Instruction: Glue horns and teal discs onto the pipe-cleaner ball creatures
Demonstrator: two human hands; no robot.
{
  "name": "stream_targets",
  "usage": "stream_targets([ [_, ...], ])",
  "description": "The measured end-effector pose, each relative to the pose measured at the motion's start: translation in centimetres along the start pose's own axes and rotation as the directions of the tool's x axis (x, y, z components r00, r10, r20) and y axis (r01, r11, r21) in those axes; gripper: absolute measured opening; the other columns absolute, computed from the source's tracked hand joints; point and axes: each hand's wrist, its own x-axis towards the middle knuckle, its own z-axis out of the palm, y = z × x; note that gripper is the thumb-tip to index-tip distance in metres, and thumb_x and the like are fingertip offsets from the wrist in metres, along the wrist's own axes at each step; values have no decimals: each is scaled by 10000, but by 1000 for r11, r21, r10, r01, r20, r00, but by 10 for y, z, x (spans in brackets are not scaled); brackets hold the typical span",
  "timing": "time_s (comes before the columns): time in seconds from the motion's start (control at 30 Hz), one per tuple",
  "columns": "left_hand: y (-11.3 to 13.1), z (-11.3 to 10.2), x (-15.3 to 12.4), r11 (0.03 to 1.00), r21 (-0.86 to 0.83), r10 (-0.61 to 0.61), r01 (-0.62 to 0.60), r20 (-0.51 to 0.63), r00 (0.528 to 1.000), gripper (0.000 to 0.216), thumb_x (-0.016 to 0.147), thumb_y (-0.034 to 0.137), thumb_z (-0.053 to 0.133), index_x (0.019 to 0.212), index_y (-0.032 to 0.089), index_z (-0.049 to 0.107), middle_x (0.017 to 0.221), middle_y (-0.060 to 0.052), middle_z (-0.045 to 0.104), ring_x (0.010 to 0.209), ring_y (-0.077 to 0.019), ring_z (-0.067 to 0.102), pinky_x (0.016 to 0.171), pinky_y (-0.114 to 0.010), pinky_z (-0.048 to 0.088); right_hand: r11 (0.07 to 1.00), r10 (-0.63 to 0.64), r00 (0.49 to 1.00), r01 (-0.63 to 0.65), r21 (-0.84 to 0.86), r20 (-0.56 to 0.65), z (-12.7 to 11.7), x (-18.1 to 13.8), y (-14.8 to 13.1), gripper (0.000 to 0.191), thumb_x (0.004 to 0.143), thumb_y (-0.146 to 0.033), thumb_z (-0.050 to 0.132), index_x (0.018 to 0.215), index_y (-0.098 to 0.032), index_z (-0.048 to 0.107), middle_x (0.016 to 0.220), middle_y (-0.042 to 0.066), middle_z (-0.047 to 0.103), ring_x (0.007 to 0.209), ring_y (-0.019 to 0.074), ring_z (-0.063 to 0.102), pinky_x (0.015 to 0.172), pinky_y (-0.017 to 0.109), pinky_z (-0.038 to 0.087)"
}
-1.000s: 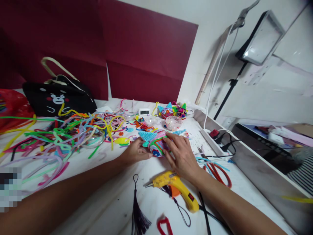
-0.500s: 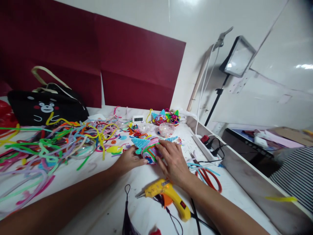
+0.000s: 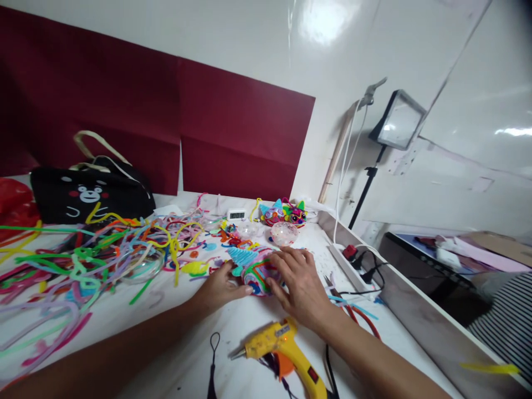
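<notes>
Between my hands on the white table sits a pipe-cleaner animal head [image 3: 256,270], striped in pink, green, orange and blue, with a light-blue pointed ear on its left. My left hand [image 3: 224,289] grips its left side, the thumb at the lower front edge and the fingers partly hidden behind it. Curved over its right side are the fingers of my right hand [image 3: 300,282], covering that part. Nearer to me lies a yellow hot glue gun [image 3: 274,339], its nozzle pointing left. A dark tassel [image 3: 212,371] with a loop lies left of the gun.
Tangled pipe cleaners [image 3: 91,260] cover the left side. Two finished heads [image 3: 294,214], clear bowls [image 3: 284,233] and a small digital clock [image 3: 236,214] stand at the back. At right are scissors [image 3: 330,281], a power strip [image 3: 353,268] with cords, and a raised table edge [image 3: 415,310].
The view has tilted upward, so the table sits lower in the picture. My right hand's fingers now cover the right blue ear tip that showed before. Both hands stay on the animal head.
</notes>
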Motion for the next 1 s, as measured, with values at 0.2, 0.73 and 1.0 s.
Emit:
stream_targets([
  [0.2,-1,0,0,999,34,-31,32,-33,999,666,592,451,836,1095,177,496,919,-62,694,776,-219,690,661,-308,540,997,-48,989,56,-56,142,-15,15,17,666,858,-467,593,1394,-100,447,1405,161,519,1331,352,356,1094,574,190],
  [0.73,6,4,-4,999,44,-18,21,-70,997,666,593,426,824,1131,190,511,1069,-80,653,822,-206,656,692,-299,525,999,-51,851,41,31,523,-22,51,39,821,671,-497,781,1352,-132,505,1382,170,546,1374,393,336,1105,638,163],
  [1.0,4,0,-2,998,63,-18,20,-26,1000,632,627,423,807,1139,202,509,1039,-52,661,762,-189,667,678,-303,532,995,-98,848,74,68,521,-17,60,45,829,605,-517,811,1290,-143,532,1293,172,603,1350,395,372,1103,646,145],
])
